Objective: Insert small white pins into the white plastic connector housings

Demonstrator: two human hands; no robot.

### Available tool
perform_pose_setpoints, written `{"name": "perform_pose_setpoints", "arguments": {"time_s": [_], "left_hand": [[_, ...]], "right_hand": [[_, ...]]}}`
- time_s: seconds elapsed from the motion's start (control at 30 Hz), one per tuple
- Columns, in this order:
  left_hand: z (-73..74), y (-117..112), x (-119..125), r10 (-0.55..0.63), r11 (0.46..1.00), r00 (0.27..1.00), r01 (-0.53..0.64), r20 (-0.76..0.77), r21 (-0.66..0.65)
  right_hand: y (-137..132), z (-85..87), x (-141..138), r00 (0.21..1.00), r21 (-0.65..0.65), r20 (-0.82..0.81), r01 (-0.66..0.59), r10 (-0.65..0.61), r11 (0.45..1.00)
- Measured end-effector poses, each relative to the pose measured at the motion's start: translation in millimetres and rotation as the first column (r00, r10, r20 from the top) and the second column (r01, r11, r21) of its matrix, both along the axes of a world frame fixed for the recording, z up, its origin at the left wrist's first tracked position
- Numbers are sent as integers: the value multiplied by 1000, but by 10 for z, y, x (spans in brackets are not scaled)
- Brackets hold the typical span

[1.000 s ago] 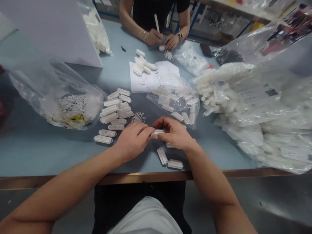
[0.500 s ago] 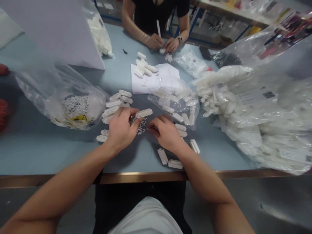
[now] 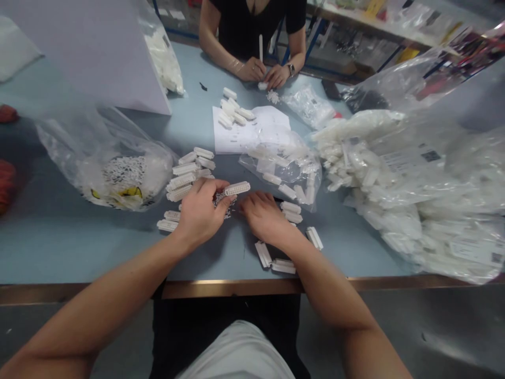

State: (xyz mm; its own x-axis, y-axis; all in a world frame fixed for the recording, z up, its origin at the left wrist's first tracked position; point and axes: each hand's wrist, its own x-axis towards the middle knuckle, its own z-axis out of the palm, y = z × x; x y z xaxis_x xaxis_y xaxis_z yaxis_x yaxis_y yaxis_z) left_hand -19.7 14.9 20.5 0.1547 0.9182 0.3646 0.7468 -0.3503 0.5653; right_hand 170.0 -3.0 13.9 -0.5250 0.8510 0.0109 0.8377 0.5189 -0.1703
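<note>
Left grip point(image 3: 199, 216): narrow, pinching a white plastic connector point(image 3: 236, 188) above loose pins point(image 3: 228, 211).
Right grip point(image 3: 268, 218): wide, palm-down on the worktop point(image 3: 79, 252) beside more connectors point(image 3: 292, 216).

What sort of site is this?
Probably a small electronics parts assembly or packing workshop: white plastic connector housings laid in rows on a blue-topped workbench, bulk labelled plastic bags of them, and a co-worker opposite handling similar parts.
</note>
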Motion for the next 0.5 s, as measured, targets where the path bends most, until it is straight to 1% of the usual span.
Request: {"name": "perform_pose_setpoints", "arguments": {"time_s": [0.03, 0.1, 0.17, 0.23, 0.4, 0.47, 0.5], "left_hand": [[-12, -3, 2, -4, 1000, 1000, 4, -5, 3], [-33, -13, 8, -12, 1000, 1000, 12, -14, -1], [-49, -27, 17, -23, 1000, 999, 23, -22, -15], [-58, -46, 28, -54, 998, 998, 53, -29, -29], [-62, -102, 55, -151, 988, 987, 149, -50, -43], [-68, -121, 63, -173, 984, 983, 170, -58, -50], [-72, -128, 67, -186, 982, 981, 183, -59, -52]], "right_hand": [[4, -5, 55, 998, 4, -55, 17, -17, 1000], [17, -5, 170, 974, 8, -219, 69, -66, 998], [29, 14, 271, 912, 11, -387, 150, -134, 989], [29, 49, 336, 847, 8, -501, 211, -178, 978], [-28, 127, 354, 694, -21, -681, 302, -235, 953], [-57, 137, 333, 643, -53, -723, 314, -253, 948], [-68, 137, 323, 629, -60, -737, 304, -248, 951]]}}
